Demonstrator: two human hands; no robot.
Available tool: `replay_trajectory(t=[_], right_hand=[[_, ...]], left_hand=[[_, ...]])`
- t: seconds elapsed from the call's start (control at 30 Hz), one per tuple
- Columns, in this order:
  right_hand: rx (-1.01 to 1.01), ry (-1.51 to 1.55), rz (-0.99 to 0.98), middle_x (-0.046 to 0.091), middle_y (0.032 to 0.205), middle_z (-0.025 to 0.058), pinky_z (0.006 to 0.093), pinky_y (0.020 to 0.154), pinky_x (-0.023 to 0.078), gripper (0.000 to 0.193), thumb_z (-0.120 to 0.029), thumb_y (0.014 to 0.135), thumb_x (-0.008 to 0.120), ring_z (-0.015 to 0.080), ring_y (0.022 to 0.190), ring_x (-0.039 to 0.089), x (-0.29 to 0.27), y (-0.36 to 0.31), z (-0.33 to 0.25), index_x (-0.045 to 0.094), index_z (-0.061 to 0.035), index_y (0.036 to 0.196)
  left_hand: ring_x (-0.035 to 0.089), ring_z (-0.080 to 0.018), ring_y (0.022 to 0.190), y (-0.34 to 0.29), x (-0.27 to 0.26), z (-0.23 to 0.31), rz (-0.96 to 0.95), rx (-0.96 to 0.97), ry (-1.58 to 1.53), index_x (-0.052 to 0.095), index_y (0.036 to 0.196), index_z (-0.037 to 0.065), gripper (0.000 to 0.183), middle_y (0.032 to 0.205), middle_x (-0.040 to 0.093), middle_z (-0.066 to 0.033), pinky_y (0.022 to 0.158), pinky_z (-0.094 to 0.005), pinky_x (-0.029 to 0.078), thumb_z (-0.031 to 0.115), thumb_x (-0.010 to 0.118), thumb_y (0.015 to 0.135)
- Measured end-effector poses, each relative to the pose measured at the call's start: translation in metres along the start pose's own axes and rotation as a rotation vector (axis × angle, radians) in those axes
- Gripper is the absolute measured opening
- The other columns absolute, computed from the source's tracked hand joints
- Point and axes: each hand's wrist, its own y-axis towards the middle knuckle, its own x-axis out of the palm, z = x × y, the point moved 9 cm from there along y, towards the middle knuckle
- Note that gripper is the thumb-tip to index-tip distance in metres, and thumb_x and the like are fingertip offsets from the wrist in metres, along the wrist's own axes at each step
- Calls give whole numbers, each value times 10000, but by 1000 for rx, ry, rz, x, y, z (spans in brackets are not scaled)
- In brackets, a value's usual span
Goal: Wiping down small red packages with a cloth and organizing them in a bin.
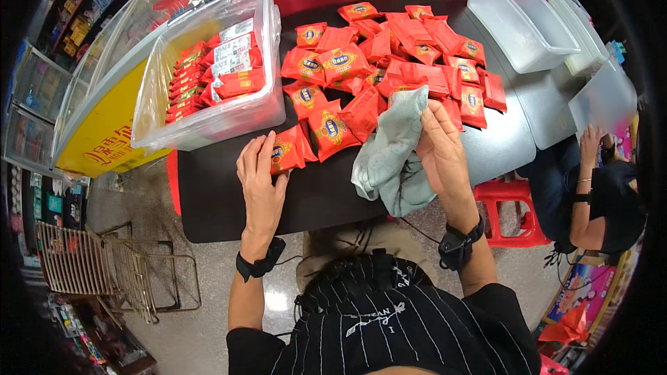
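On the black table top, my left hand (261, 184) grips the near edge of a small red packet (288, 151) between fingers and thumb. A crumpled grey-green cloth (392, 140) hangs from my right hand (445, 156), pinched near its upper end. Its lower folds droop at the table's front edge. Beyond both hands lies a loose heap of similar red packets (344, 62), many with a blue and gold oval emblem. To the left stands a clear plastic bin (212, 132) lined with film. Red packets stand in rows inside it, with white-labelled ones on top.
A translucent empty tub (524, 21) sits at the table's far right. Another person (594, 187) sits at the right beside a red stool (514, 212). A metal rack (114, 264) stands on the floor at left, and a yellow-sided freezer (111, 118) borders the table.
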Motion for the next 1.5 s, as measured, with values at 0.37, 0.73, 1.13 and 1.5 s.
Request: replay_trajectory(t=[0.37,0.73,1.13,1.5], right_hand=[[-64,-94,146,548,902,-54,209,764,431,161,-164,1014,525,34,823,503,-1,-3,15,569,-68,1136],[-644,-1157,-725,540,1289,76,418,975,413,392,-187,796,636,258,1196,529,142,-86,103,556,-103,1170],[-484,-1624,-466,521,1378,132,393,982,419,526,-186,847,622,274,1265,502,129,-50,100,517,-42,1342],[-596,-1442,-866,517,1409,84,416,1080,351,499,-77,829,572,241,1355,443,130,-100,103,552,-73,1328]], left_hand=[[495,-380,1109,-36,-31,13,-22,15,11,544,1288,10,578,1158,537,-190,990,-445,391,-52,672,727],[453,-445,1246,-58,22,18,-245,242,-72,557,1263,3,614,1298,528,-240,1037,-535,342,209,778,728],[455,-381,1071,-45,-2,-1,-25,-85,-107,513,1120,29,649,1142,489,-177,930,-488,379,228,831,590],[490,-364,1072,-47,-9,-2,-10,-125,-78,531,1118,-3,530,1140,517,-169,912,-461,393,198,753,680]])
